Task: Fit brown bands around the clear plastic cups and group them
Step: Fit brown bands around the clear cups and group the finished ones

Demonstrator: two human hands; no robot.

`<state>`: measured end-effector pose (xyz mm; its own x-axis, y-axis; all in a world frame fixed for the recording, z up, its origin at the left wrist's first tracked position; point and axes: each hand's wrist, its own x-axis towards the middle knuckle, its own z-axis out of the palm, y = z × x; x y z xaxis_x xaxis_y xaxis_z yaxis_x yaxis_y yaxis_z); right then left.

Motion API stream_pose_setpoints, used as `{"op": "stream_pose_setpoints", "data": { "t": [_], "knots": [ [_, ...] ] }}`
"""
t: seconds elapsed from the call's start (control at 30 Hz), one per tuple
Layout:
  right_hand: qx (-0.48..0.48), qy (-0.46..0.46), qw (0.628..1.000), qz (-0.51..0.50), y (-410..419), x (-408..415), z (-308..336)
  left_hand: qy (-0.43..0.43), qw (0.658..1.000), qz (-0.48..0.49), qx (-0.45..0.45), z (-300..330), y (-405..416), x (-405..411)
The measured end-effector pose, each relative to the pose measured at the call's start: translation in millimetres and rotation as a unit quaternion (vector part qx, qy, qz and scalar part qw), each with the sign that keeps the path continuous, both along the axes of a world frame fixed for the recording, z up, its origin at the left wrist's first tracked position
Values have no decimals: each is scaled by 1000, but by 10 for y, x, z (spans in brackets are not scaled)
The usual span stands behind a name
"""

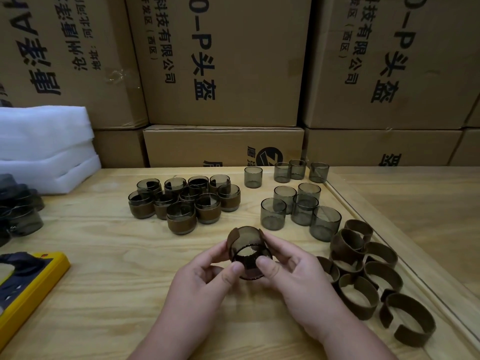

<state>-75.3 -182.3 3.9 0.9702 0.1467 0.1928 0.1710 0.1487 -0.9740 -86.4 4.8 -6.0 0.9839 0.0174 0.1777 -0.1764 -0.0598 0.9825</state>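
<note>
A clear cup was held tipped on its side between the left hand and the right hand, just above the tabletop. Both hands were curled round it, thumbs pressed on the near rim, and a brown band was wrapped partly round its far wall, the two ends not yet closed; the fitting of this cup was judged to be mid-way.

Beyond the left hand, a cluster of banded cups had been gathered close together, touching one another, about a dozen as far as could be counted. Beyond the right hand, roughly ten bare cups were left standing upright in a looser spread, some near the far edge of the tabletop. Just to the right of the right hand, a heap of loose bands was piled, several overlapping. The task was therefore judged to be about half done.

An open stretch of tabletop was left between the hands and the banded cluster, enough for the finished cup to be set down. To the right, a raised edge strip ran close behind the bands, so little room was given there. To the far left lay a yellow box, and white foam was stacked beyond it.
</note>
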Motion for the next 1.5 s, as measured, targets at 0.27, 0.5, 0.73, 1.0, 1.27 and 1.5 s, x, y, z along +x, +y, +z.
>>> {"op": "stream_pose_setpoints", "data": {
  "t": [0.27, 0.5, 0.73, 1.0, 1.27, 1.5],
  "knots": [
    [-10, 27, 1000, -6, 6, 9, -47, -37, 997, 24, 71, -27, -25, -3],
    [-21, 39, 998, -40, 79, 2, -30, -55, 988, 49, 138, -81, -44, 9],
    [-36, 54, 995, -74, 143, -4, -18, -51, 984, 66, 157, -75, -61, 16],
    [-12, 59, 987, -150, 169, -16, 34, -23, 997, 31, 64, -57, -105, -9],
    [-88, 48, 988, -118, 209, -61, 62, -41, 980, 91, 169, -71, -77, 36],
    [-113, 81, 983, -119, 204, -51, 1, -5, 951, 149, 272, 26, 224, 76]
  ]
}}
